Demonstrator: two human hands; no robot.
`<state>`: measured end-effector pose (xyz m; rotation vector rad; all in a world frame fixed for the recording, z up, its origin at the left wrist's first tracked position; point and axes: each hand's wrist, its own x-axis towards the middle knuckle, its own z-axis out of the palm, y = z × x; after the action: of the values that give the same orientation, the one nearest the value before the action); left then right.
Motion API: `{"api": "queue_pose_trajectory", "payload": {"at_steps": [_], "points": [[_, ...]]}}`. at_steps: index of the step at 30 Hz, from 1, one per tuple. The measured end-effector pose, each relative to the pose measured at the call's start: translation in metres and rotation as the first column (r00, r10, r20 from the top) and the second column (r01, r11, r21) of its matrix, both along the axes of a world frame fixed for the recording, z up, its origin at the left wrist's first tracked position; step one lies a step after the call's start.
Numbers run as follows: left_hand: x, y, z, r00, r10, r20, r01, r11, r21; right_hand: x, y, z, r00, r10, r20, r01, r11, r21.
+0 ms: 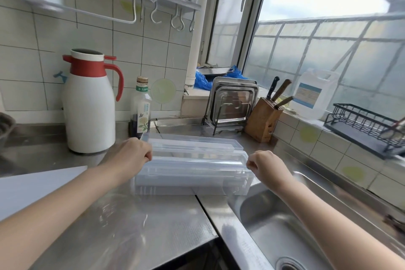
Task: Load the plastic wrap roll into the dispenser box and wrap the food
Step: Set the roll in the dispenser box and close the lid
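My left hand (133, 155) and right hand (266, 165) each curl onto an end of the clear dispenser box (192, 171), which sits on the steel counter (122, 226) at the sink's (285, 226) near-left corner, lid raised. It should be light, stiff, slick plastic, so I'd grip the end walls firmly; the roll inside I can't make out
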<state>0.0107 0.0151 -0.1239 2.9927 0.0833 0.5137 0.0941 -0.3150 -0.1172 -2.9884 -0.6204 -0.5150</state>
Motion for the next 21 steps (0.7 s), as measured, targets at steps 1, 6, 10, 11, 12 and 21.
{"api": "queue_pose_trajectory", "payload": {"at_steps": [1,6,10,11,12,21], "points": [[-0.001,0.000,-0.004,1.000,-0.021,0.020,0.020,0.998,0.060,-0.002,-0.001,-0.004,1.000,0.009,0.009,-0.009,1.000,-0.022],[-0.014,-0.010,-0.014,0.981,-0.186,0.048,0.149,0.896,0.418,-0.009,0.000,-0.024,1.000,0.023,0.016,-0.020,0.988,-0.155],[-0.022,-0.016,-0.017,0.943,-0.290,0.161,0.163,0.828,0.537,-0.012,0.003,-0.030,0.997,0.039,0.061,-0.020,0.957,-0.290],[-0.024,-0.019,-0.017,0.935,-0.311,0.168,0.171,0.813,0.556,-0.013,0.003,-0.030,0.997,0.045,0.064,-0.023,0.949,-0.316],[-0.025,-0.021,-0.018,0.932,-0.318,0.172,0.168,0.802,0.573,-0.013,0.004,-0.030,0.997,0.047,0.060,-0.024,0.940,-0.341],[-0.031,-0.028,-0.030,0.934,-0.301,0.191,0.090,0.717,0.691,-0.028,0.016,-0.029,0.961,0.151,0.231,-0.046,0.912,-0.407]]}}
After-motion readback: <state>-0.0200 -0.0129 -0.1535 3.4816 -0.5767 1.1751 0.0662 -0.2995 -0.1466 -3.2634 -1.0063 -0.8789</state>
